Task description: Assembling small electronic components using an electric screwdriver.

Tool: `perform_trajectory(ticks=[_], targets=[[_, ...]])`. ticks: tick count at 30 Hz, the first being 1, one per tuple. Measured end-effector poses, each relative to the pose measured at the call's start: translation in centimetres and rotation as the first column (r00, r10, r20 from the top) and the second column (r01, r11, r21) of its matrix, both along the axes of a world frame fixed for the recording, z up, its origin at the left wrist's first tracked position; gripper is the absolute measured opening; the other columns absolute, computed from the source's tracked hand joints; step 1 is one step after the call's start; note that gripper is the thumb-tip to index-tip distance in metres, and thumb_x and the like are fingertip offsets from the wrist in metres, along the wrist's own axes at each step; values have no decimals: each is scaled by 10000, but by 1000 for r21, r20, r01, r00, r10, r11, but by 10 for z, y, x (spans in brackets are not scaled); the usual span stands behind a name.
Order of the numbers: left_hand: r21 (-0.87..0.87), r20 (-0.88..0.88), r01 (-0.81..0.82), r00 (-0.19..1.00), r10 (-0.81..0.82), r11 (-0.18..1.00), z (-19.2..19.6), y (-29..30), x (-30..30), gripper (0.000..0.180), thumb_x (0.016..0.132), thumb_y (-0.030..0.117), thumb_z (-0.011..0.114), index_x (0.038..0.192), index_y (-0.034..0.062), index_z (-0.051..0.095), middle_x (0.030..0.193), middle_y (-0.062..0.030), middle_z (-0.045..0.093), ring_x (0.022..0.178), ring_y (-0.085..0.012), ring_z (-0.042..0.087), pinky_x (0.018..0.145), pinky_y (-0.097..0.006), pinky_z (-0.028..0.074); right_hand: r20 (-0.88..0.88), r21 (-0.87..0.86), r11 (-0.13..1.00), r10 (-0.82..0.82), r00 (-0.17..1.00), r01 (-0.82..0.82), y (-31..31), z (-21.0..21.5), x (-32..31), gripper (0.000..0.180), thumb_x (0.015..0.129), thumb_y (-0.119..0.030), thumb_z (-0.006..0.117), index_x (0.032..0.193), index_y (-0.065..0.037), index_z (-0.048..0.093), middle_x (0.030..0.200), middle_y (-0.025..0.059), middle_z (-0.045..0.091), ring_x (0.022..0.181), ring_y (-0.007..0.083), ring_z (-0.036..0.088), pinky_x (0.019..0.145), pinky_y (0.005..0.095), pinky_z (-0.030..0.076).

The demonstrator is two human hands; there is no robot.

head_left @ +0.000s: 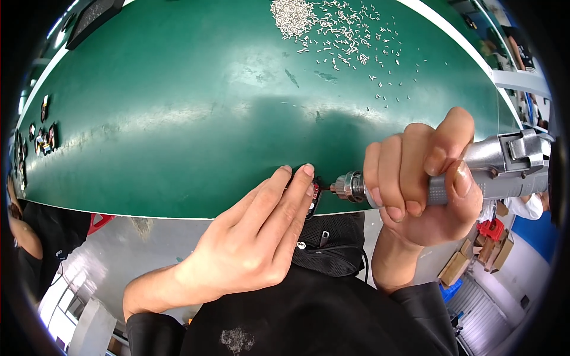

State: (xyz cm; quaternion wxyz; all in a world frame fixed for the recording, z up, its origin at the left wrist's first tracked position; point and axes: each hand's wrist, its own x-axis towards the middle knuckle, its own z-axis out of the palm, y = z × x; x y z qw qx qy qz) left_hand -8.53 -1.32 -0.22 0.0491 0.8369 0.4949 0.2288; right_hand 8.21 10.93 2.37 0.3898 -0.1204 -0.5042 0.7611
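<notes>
From your head camera, nearest is your right hand (pixel 427 184), raised on the right, its fingers curled around the grey body of a powered screwdriver (pixel 504 185), which lies almost level and points left. A ridged metal collar (pixel 350 187) sits at its front, and a thin bit (pixel 327 188) runs from it to the right side of a small black and red part (pixel 316 199). Whether the tip touches is too small to tell. That part is at the near edge of the green table (pixel 178 148), just right of centre and partly covered by your left hand (pixel 252 237). This hand lies palm down, its long fingers close together, with the fingertips on or just beside the part; your thumb is hidden, so I cannot tell whether you pinch it. Below the table edge, in front of your black clothing (pixel 309 314), is a black mesh bag (pixel 332 246). Well apart, at the far side of the table, is a heap of small silvery screw-like pieces (pixel 292 18), thinning into loose ones toward the right. A cluster of small dark parts (pixel 46 139) lies near the left edge, beyond which another person's arm (pixel 25 237) shows. Cardboard boxes (pixel 457 264) stand on the floor at lower right.
</notes>
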Motion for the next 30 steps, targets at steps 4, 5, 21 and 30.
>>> perform_trajectory(ticks=[4,5,21,30], targets=[[0,0,24,1000,-24,1000,2,0,-2,376,607,6,604,955,-136,630,1105,-251,605,950,-351,605,782,-380,558,81,72,997,-41,996,35,-10,8,-10,180,910,-190,532,846,-66,418,532,15,434,398,104,391,437,273,365],[-4,-1,33,999,-33,999,4,1,-2,368,600,9,603,938,-133,628,1098,-255,602,950,-361,603,777,-385,557,106,119,991,-66,992,53,-9,7,-11,177,873,-150,574,825,-65,426,530,16,437,407,104,395,422,268,349],[-112,-28,69,997,-73,991,22,2,-9,364,669,56,604,977,-134,636,1123,-219,600,1035,-308,566,845,-333,519,42,189,955,223,974,-227,3,8,-21,202,726,-64,704,659,-16,519,492,52,506,394,157,472,398,267,347],[14,-101,55,993,-54,998,15,-9,-22,335,710,60,635,1012,-82,605,1142,-179,583,1035,-304,578,842,-361,522,-300,324,825,553,777,-462,34,13,-20,134,729,-57,712,702,-27,585,534,61,581,429,164,548,443,276,455]])
